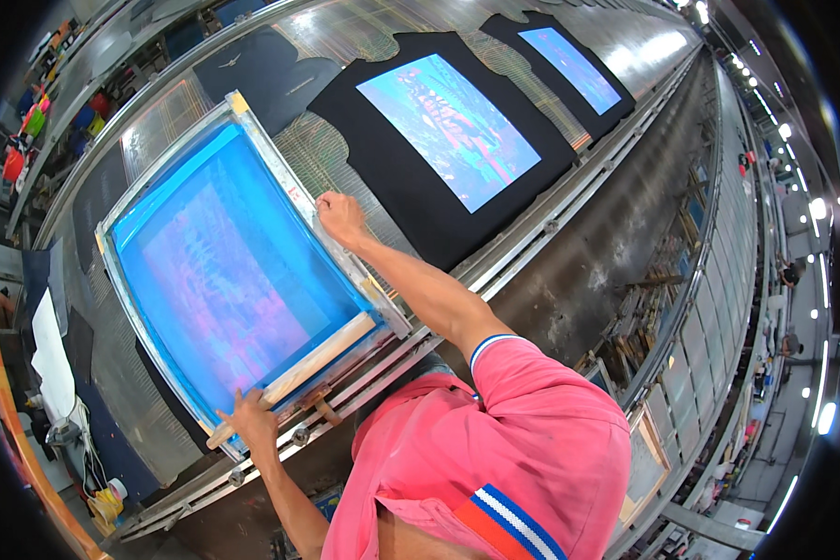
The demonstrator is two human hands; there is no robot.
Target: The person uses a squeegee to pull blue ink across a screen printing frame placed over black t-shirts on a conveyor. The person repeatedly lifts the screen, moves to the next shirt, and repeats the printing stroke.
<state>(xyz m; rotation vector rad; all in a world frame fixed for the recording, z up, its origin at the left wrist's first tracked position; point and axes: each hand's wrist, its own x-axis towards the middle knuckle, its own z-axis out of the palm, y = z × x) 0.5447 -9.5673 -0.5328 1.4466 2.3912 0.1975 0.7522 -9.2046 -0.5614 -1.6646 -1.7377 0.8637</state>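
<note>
A printing screen point(217, 271) with blue mesh and a pale metal frame lies over the long table in front of me, a pink-purple image area showing in its middle. Along the screen's near side rests a squeegee point(319, 357) with a light wooden handle. My left hand point(252, 420) is closed around the squeegee near its left end. On the frame's right side, my right hand point(342, 220) has its fingers curled at the rail. What lies under the screen is mostly hidden; a strip of black cloth shows at its left edge.
Two black shirt pieces point(373, 121) with bright blue-and-pink printed rectangles lie to the right along the table. A dark cloth piece point(261, 70) lies beyond the screen. A metal rail point(523, 245) edges the table's near side. Wooden frames point(639, 317) are stacked under another table at right.
</note>
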